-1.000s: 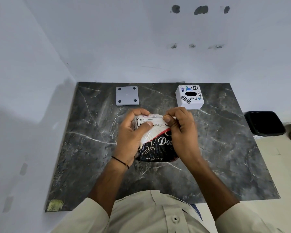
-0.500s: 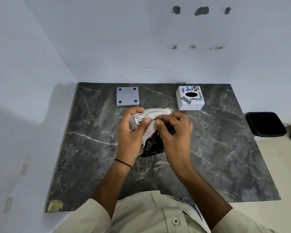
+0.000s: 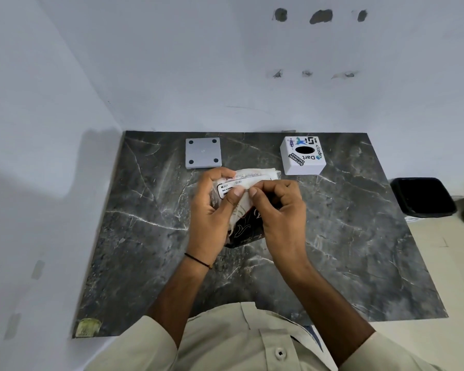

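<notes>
A soft plastic packet (image 3: 245, 223), white at the top with a printed label and black with white script below, is held above the middle of the dark marble table (image 3: 134, 236). My left hand (image 3: 212, 212) grips its left side, thumb pressed on the label. My right hand (image 3: 281, 212) pinches the packet's top part just right of that thumb, its other fingers curled. Both hands hide much of the packet.
A grey square plate (image 3: 203, 152) with a dark dot at each corner lies at the table's back left. A white box (image 3: 303, 155) with stickers and a round hole stands at the back right. A black bin (image 3: 423, 196) sits on the floor to the right. Walls close the back and left.
The packet has been crumpled and its black lower part folded in. My right hand has moved left along the top until its thumb sits beside my left thumb.
</notes>
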